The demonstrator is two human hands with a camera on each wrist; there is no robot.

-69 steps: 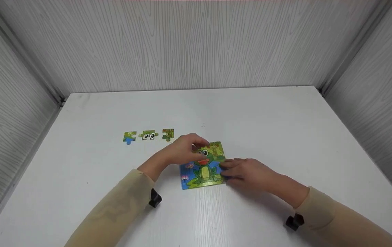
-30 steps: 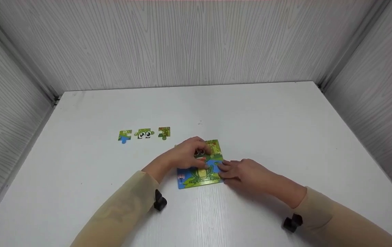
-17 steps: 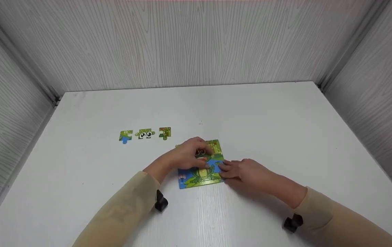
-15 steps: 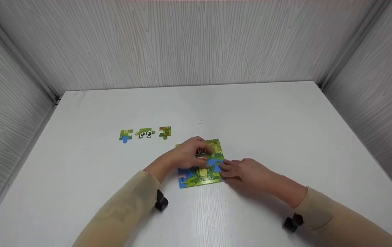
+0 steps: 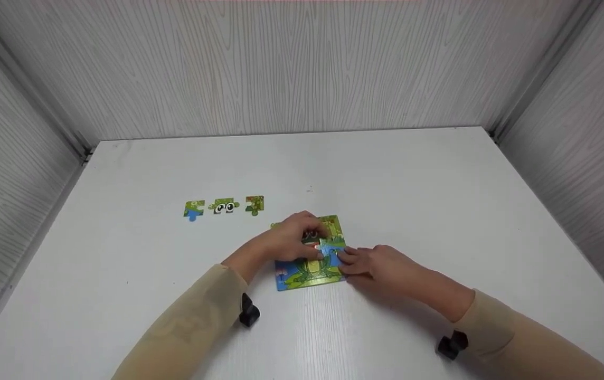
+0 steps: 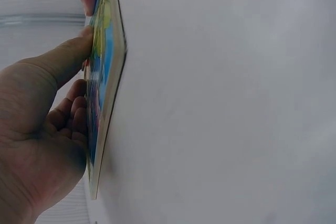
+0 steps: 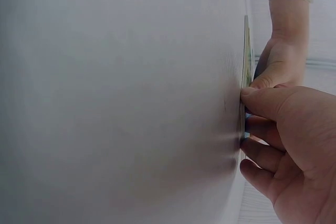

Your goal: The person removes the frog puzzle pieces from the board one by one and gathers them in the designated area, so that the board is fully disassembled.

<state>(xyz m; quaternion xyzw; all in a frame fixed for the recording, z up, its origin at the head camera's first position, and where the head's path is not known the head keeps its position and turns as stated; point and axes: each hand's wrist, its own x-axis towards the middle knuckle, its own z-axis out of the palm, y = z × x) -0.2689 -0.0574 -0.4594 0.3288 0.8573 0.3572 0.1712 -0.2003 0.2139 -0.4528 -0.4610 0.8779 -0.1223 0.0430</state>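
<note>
Puzzle piece [image 5: 329, 249] at right has just tilted, seemingly working loose beside my relaxed right hand [image 5: 373, 262], but whether my left hand [image 5: 291, 237] pinches it I can't tell.

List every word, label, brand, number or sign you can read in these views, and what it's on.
None can be read in any view.
Frog puzzle: partly covered; no lettering shows.
Three loose puzzle pieces: pictures only.
Left sleeve: faint mark, too blurred to read.
</note>
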